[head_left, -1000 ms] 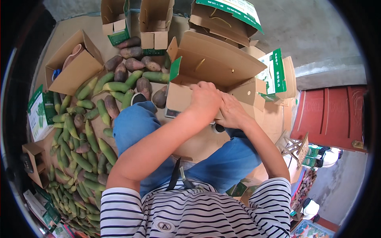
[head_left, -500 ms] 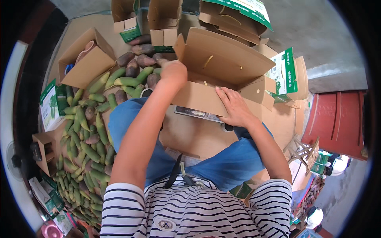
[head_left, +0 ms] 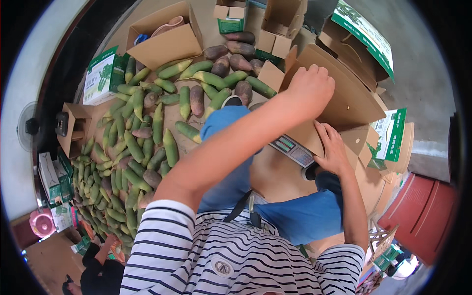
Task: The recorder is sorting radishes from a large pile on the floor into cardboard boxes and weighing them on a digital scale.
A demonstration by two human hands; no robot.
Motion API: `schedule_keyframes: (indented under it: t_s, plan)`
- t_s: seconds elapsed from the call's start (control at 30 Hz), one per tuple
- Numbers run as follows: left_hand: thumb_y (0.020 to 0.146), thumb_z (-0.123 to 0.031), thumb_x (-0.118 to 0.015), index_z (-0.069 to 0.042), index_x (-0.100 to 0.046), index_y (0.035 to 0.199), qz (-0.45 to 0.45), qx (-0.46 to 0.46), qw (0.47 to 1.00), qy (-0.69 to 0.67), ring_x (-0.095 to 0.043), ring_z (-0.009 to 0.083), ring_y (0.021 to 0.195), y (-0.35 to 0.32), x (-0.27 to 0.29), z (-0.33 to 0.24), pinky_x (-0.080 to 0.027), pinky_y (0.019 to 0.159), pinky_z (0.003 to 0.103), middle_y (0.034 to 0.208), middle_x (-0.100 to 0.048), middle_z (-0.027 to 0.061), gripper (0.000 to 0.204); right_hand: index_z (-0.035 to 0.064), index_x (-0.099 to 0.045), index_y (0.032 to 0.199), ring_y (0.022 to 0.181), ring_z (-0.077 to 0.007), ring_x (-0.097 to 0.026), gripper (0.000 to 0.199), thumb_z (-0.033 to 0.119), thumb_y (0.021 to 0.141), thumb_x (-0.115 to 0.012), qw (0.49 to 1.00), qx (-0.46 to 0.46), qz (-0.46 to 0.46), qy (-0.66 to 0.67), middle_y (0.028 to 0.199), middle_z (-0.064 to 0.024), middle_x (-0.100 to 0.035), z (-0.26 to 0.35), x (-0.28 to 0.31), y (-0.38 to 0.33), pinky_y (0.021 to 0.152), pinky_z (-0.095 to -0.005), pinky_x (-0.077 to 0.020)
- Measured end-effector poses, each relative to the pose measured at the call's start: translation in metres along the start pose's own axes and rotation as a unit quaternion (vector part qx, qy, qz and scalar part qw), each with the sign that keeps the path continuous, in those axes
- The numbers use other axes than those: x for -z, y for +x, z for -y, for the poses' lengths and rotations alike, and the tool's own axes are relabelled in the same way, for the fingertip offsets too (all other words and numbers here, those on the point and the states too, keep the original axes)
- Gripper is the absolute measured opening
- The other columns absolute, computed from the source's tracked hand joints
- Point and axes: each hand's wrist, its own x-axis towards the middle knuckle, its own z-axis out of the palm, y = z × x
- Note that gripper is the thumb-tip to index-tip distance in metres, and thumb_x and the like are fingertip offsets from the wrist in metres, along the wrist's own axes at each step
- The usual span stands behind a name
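Observation:
An open brown cardboard box (head_left: 339,81) stands in front of me, its tall back flap tilted up. My left hand (head_left: 310,92) is over its opening with curled fingers; what they hold, if anything, is hidden. My right hand (head_left: 333,147) grips the box's front wall, fingers over the upper edge and thumb on the outer side. A digital scale (head_left: 294,150) shows just under the front of the box, its display and buttons facing me. To the left, long green radishes (head_left: 133,146) are heaped on the floor. Dark purple root vegetables (head_left: 241,62) lie beyond my left foot.
More open boxes (head_left: 282,29) stand at the far side. Another carton (head_left: 166,42) holds a pinkish rounded object. A green-and-white box (head_left: 103,78) is at the left, another (head_left: 391,135) at the right beside a red panel (head_left: 418,216). Another person (head_left: 101,268) is at the lower left.
My view has turned left, so the scene sits further right. My left hand has moved from the box's left edge to above its opening. The right hand stays on the front wall.

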Motion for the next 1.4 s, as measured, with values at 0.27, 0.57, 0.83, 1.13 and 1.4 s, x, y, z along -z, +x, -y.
schedule_keyframes:
  t_s: [0.27,0.57,0.83,1.13,1.4]
  plan:
    - [0.084,-0.023,-0.062,0.006,-0.049,0.125,0.211,0.138,0.950,-0.183,-0.040,0.0399,0.128,0.017,-0.097,0.089,-0.035,0.107,0.043,0.135,-0.045,0.0253,0.053,0.0122,-0.033,0.145,0.126,-0.0400,-0.038,0.096,0.021,0.057,-0.072,1.000,-0.018,-0.003,-0.004,0.137,-0.0195,-0.039,0.008,0.000,0.003,0.107,-0.0467,-0.0310]
    - [0.079,0.005,-0.046,0.002,-0.047,0.128,-0.220,0.178,0.855,-0.435,-0.046,0.0382,0.122,-0.018,-0.153,0.092,-0.036,0.105,0.040,0.129,-0.049,0.0238,0.049,0.0100,-0.033,0.145,0.125,-0.0393,-0.039,0.095,0.015,0.056,-0.067,1.000,-0.017,-0.001,-0.003,0.136,-0.0188,-0.040,0.016,-0.002,0.008,0.107,-0.0459,-0.0322]
    - [0.083,-0.015,-0.063,0.000,-0.057,0.118,-0.105,0.387,0.876,-0.267,-0.059,0.0327,0.108,-0.254,-0.144,0.155,-0.045,0.093,0.038,0.115,-0.061,0.0194,0.039,0.0085,-0.032,0.145,0.127,-0.0392,-0.039,0.096,0.010,0.056,-0.067,0.999,-0.039,0.010,-0.010,0.140,-0.0190,-0.038,0.016,0.001,0.008,0.107,-0.0454,-0.0326]
    - [0.077,-0.020,-0.066,0.008,-0.053,0.115,0.075,0.796,0.588,-0.125,-0.067,0.0348,0.091,-0.521,-0.161,0.194,-0.057,0.069,0.041,0.110,-0.062,0.0264,0.049,0.0077,-0.031,0.145,0.128,-0.0385,-0.039,0.096,0.010,0.059,-0.072,0.999,-0.032,0.008,-0.029,0.142,-0.0183,-0.037,0.016,-0.005,0.011,0.107,-0.0449,-0.0327]
    - [0.066,-0.047,-0.080,0.010,-0.053,0.119,0.143,0.818,0.540,-0.136,-0.062,0.0314,0.107,-0.501,-0.217,0.203,-0.052,0.087,0.040,0.119,-0.060,0.0243,0.082,0.0069,-0.031,0.145,0.129,-0.0385,-0.038,0.093,0.009,0.062,-0.071,0.998,-0.048,0.011,-0.032,0.142,-0.0191,-0.037,0.026,-0.004,0.016,0.108,-0.0437,-0.0323]
